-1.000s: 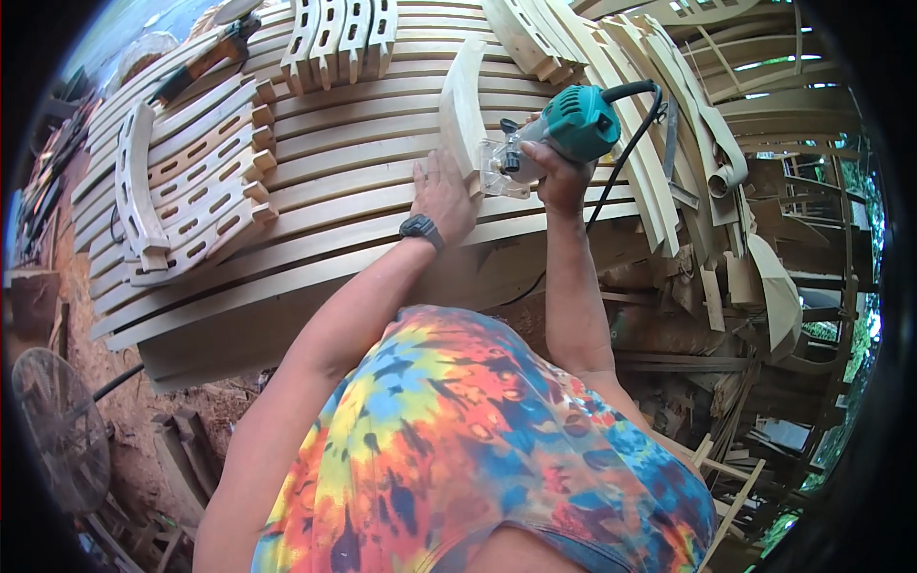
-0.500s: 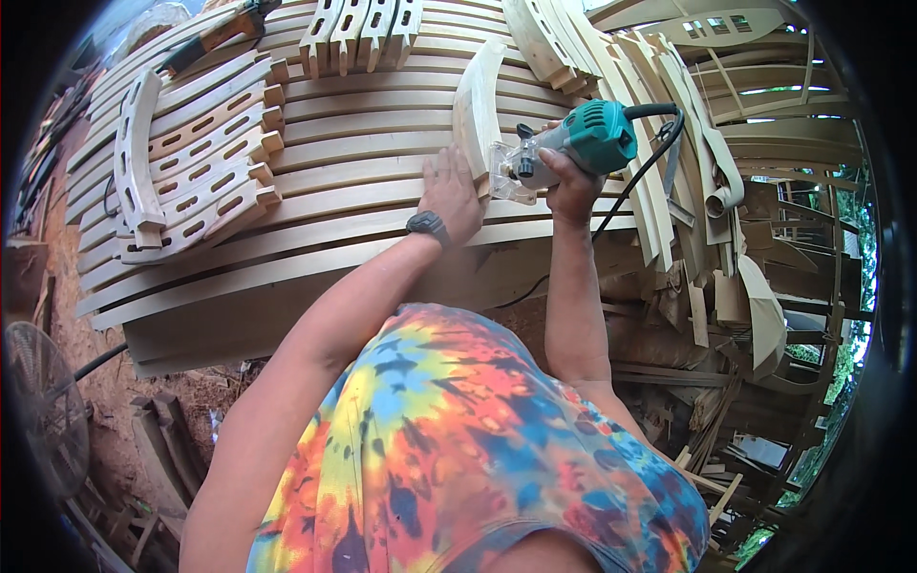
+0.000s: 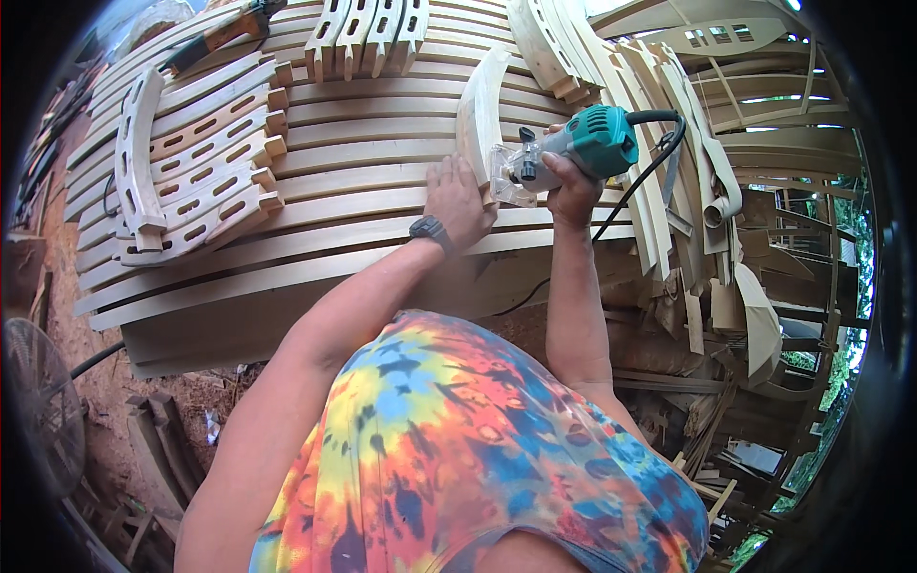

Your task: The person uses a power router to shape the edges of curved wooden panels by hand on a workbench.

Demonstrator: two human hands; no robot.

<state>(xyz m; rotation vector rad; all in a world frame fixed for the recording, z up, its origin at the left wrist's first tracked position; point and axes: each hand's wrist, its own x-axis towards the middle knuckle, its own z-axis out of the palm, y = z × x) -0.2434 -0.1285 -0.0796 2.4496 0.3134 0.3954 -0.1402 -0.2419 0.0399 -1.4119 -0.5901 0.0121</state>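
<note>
My right hand (image 3: 572, 189) is wrapped round the body of a green and grey trim router (image 3: 594, 141), which lies on its side. Its clear base (image 3: 513, 177) is against the right edge of a pale curved wooden piece (image 3: 480, 103), near that piece's close end; the bit is too small to make out. My left hand (image 3: 458, 202), with a dark watch (image 3: 430, 228) on the wrist, lies flat at the near left side of the same piece, fingers stretched forward. The piece rests on the slatted wooden bench (image 3: 353, 181).
Slotted curved wooden pieces (image 3: 215, 162) lie at the left, with a plain curved one (image 3: 139, 172) across them. Further slotted pieces (image 3: 368, 33) stand at the back. A power tool (image 3: 215, 36) sits back left. The router's black cord (image 3: 659, 164) trails down the bench's right side. A fan (image 3: 43, 392) stands left.
My left hand has shifted slightly, down and to the right. The router stays in my right hand at nearly the same spot along the curved piece.
</note>
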